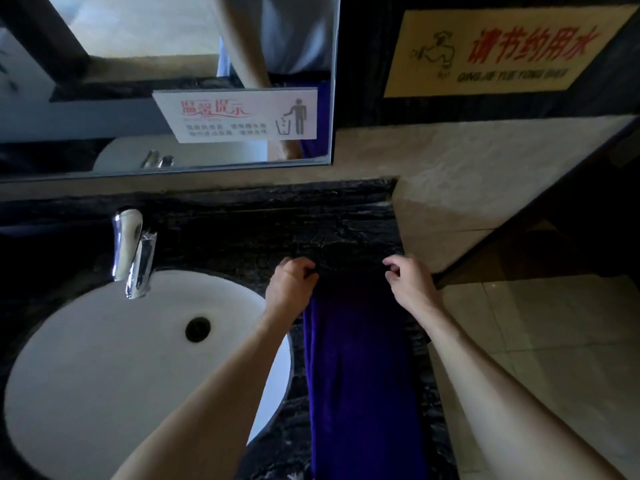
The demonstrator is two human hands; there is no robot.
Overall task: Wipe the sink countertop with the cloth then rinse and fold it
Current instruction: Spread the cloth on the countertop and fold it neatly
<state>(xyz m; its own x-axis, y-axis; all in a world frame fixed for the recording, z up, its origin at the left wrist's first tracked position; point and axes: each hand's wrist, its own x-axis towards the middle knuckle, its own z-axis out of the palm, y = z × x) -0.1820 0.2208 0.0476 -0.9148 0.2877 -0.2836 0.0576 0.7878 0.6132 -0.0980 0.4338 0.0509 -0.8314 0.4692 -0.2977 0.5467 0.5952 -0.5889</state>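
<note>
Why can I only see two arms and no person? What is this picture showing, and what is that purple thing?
The camera sits on the person's head and looks down, so you see only their arms, as if through their eyes. There is no robot here, just two bare hands. The left hand and the right hand each pinch a far corner of a purple cloth with curled fingers. The cloth lies stretched out on the dark stone countertop. Beside it, on the left, is a round white sink with a shiny tap. Above is a mirror with a small sign, and a yellow sign hangs on the wall.

Faucet point(133, 251) blocks left; wall point(433, 220) crowds right.
</note>
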